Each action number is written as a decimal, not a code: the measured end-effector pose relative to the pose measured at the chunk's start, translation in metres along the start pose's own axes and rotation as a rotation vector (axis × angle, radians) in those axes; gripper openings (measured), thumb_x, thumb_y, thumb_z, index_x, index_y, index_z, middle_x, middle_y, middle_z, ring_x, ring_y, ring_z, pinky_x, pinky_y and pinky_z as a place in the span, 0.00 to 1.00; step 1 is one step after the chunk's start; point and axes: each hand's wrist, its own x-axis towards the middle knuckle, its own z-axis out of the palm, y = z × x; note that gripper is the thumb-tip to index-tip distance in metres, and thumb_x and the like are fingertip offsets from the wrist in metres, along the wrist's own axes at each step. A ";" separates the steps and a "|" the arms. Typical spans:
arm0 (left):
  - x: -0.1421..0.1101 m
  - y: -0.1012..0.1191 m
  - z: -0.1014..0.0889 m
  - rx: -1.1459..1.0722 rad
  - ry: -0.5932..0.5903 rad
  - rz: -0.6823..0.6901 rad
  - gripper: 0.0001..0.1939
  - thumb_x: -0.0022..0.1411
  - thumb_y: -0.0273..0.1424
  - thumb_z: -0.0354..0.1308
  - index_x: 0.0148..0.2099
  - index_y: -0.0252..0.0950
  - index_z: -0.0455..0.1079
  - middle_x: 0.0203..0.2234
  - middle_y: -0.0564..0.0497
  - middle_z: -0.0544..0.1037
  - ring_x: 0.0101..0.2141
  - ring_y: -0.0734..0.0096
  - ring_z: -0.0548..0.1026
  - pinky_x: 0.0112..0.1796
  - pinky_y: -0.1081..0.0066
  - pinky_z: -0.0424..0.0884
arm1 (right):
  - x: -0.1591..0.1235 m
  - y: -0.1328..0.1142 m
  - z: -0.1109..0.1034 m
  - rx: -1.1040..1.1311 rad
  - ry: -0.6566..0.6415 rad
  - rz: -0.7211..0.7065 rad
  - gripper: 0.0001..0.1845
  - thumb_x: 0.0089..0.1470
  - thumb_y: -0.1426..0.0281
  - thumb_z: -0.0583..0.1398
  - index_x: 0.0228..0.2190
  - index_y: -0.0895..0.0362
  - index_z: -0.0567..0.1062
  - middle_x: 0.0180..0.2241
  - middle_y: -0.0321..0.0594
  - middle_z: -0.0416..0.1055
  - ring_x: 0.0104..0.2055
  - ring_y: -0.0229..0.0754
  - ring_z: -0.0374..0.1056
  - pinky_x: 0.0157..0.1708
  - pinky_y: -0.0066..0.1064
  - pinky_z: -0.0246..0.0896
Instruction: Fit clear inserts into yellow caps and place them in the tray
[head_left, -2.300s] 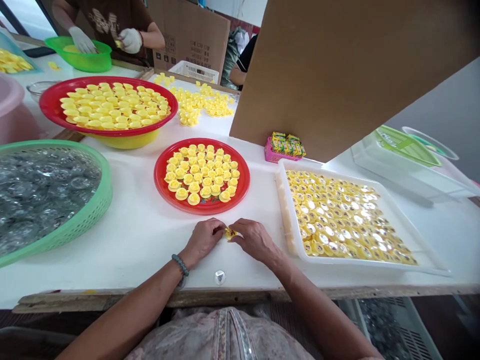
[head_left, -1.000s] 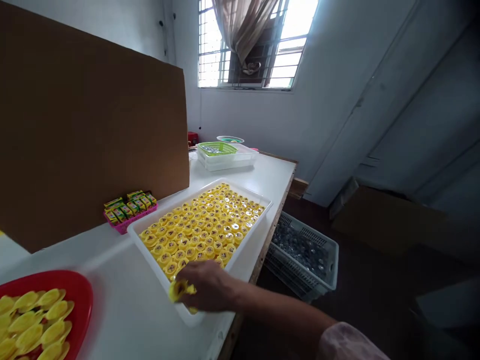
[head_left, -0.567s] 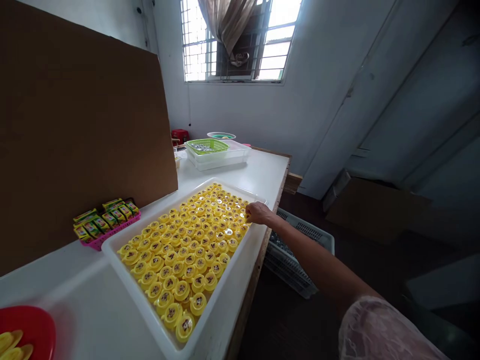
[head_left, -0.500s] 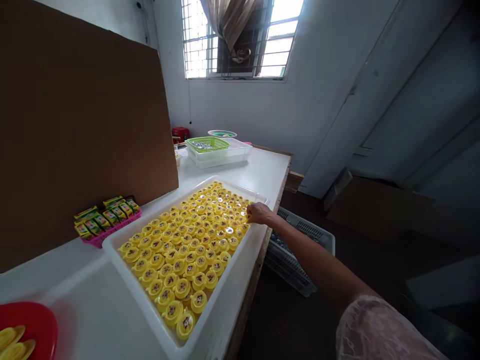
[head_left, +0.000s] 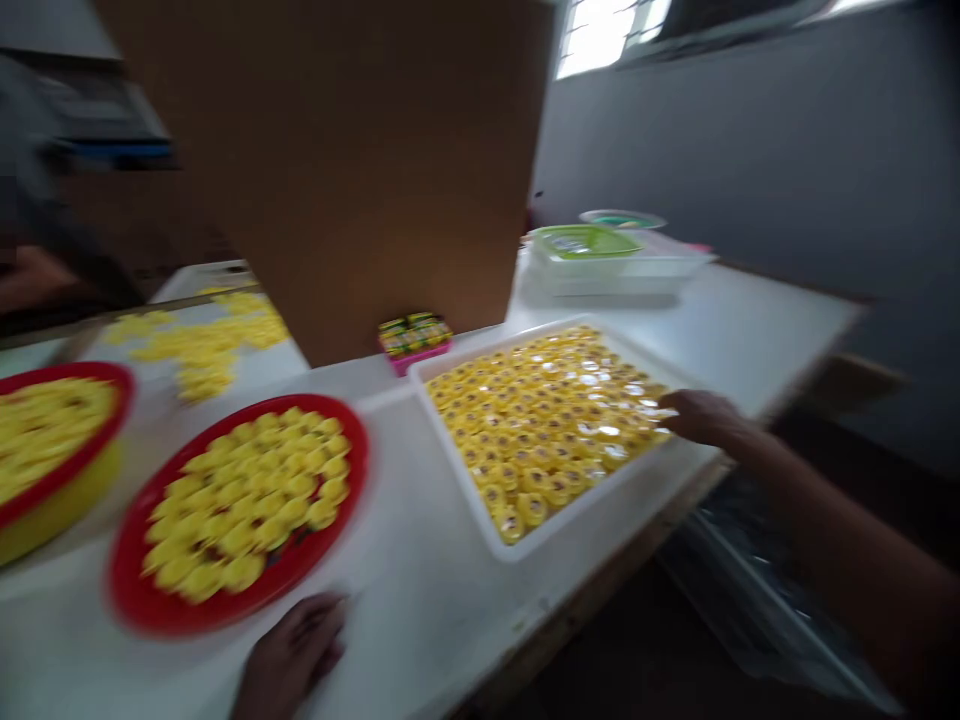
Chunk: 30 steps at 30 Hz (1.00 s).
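My right hand (head_left: 703, 416) is over the right edge of a white tray (head_left: 459, 470), its fingers pinched close to the small round yellow containers (head_left: 525, 420) packed inside. Each container has a small dark picture on top; what the fingertips hold is too blurred to make out. On the table at the lower left, my left hand (head_left: 292, 655) is curled closed, and its inside is hidden. Just beyond it stands a red plate (head_left: 358, 470) with many yellow round pieces (head_left: 255, 490) on it.
Another red-rimmed basin (head_left: 124, 400) of yellow pieces stands far left. A brown cardboard panel (head_left: 375, 170) rises behind a pink basket (head_left: 416, 360) of small packets. Loose yellow pieces (head_left: 217, 340) lie beyond. A green basket (head_left: 585, 241) rests on a white box (head_left: 622, 275). A crate (head_left: 772, 590) stands below the table.
The view has swung left and down, bringing the red plate, the basin and my left hand into sight. My right hand is still at the tray's right edge.
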 end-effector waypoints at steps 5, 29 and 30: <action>0.010 -0.008 -0.022 0.087 -0.146 0.166 0.20 0.49 0.48 0.57 0.33 0.36 0.71 0.21 0.52 0.73 0.21 0.69 0.69 0.23 0.71 0.66 | -0.005 -0.054 0.010 0.131 0.302 -0.232 0.14 0.54 0.62 0.57 0.36 0.57 0.78 0.43 0.57 0.72 0.39 0.42 0.69 0.32 0.35 0.55; 0.073 0.009 -0.101 0.941 0.223 0.385 0.06 0.57 0.29 0.54 0.38 0.33 0.65 0.35 0.45 0.71 0.36 0.58 0.72 0.32 0.67 0.66 | -0.100 -0.464 0.059 0.180 -0.162 -0.957 0.11 0.51 0.77 0.55 0.36 0.58 0.73 0.40 0.49 0.67 0.42 0.47 0.63 0.36 0.32 0.61; 0.074 0.008 -0.101 0.936 0.225 0.388 0.06 0.57 0.29 0.55 0.38 0.33 0.65 0.35 0.44 0.71 0.36 0.58 0.72 0.32 0.67 0.66 | -0.099 -0.464 0.059 0.176 -0.162 -0.960 0.11 0.51 0.76 0.56 0.38 0.57 0.73 0.41 0.48 0.67 0.42 0.47 0.63 0.37 0.32 0.61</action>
